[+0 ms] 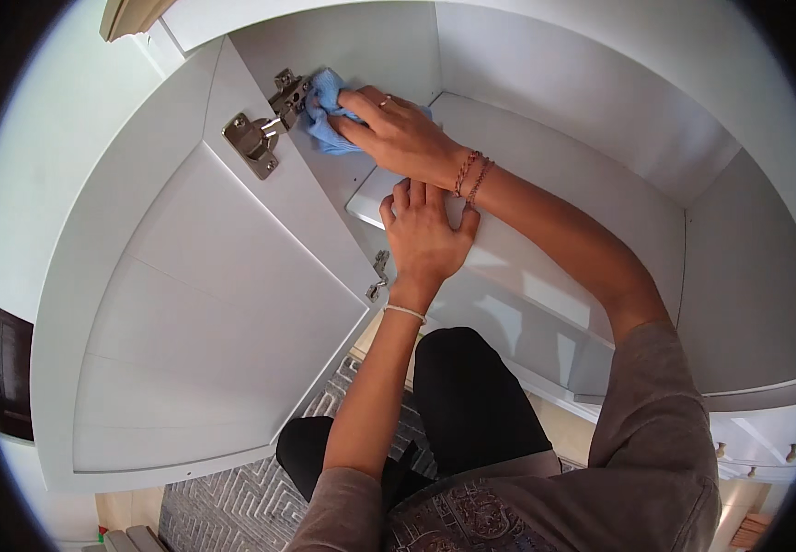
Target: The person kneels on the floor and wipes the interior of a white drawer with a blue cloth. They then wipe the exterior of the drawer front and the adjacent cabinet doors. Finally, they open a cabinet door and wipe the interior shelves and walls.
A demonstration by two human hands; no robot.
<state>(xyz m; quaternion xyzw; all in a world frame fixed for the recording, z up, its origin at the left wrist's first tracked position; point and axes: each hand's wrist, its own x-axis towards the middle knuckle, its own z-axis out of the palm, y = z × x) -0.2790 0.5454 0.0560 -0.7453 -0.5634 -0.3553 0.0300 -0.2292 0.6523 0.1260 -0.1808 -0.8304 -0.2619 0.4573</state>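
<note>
My right hand, with a ring and braided bracelets, presses a light blue cloth against the inner side wall of a white cabinet, right beside the upper metal hinge. Part of the cloth lies hidden under the fingers. Below it, my left hand rests on the white cabinet shelf near its front edge, fingers spread and nothing held. The white panelled cabinet door hangs open on the left, with its hinge cup plate showing.
A lower hinge joins the door close to my left wrist. My knees are at the cabinet's front, over a grey patterned rug. Small knobs show on white furniture at the lower right.
</note>
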